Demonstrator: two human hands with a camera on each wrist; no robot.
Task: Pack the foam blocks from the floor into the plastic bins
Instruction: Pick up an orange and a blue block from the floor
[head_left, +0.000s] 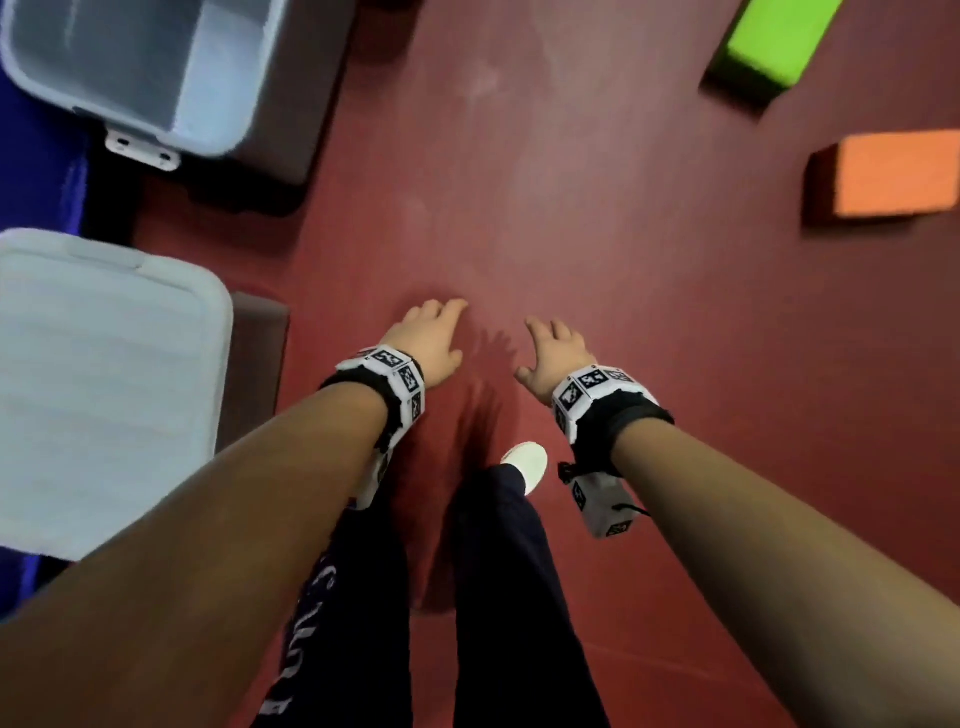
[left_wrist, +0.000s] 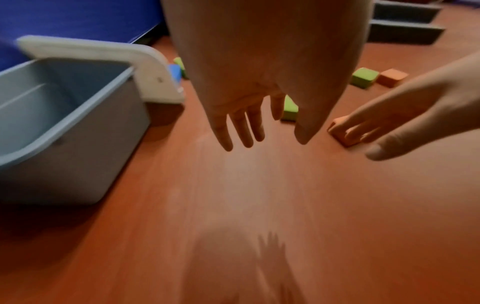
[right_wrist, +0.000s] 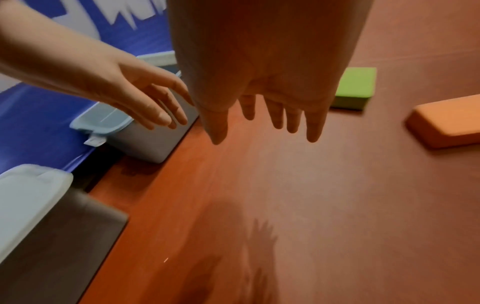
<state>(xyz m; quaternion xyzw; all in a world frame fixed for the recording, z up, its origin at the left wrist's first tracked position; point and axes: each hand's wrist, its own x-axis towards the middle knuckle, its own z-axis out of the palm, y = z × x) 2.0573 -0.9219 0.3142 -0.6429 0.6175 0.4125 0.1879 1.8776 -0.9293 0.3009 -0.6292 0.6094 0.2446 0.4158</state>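
Both my hands hang over the red floor with straight, spread fingers and hold nothing. In the head view my left hand (head_left: 441, 338) and right hand (head_left: 540, 353) are side by side, a short gap between them. A green foam block (head_left: 769, 47) and an orange foam block (head_left: 893, 174) lie far ahead to the right, apart from both hands. An open grey plastic bin (head_left: 156, 67) stands at the upper left. The wrist views show my left hand (left_wrist: 259, 115) and right hand (right_wrist: 265, 115) empty, with the green block (right_wrist: 355, 86) and the orange block (right_wrist: 446, 125) beyond the fingers.
A bin with a white lid (head_left: 104, 389) on it stands close at my left. Blue matting (head_left: 41, 171) runs behind the bins. More small blocks, green (left_wrist: 363, 77), orange (left_wrist: 393, 77) and blue (left_wrist: 174, 71), lie farther off. My leg and white shoe (head_left: 527, 460) are below the hands.
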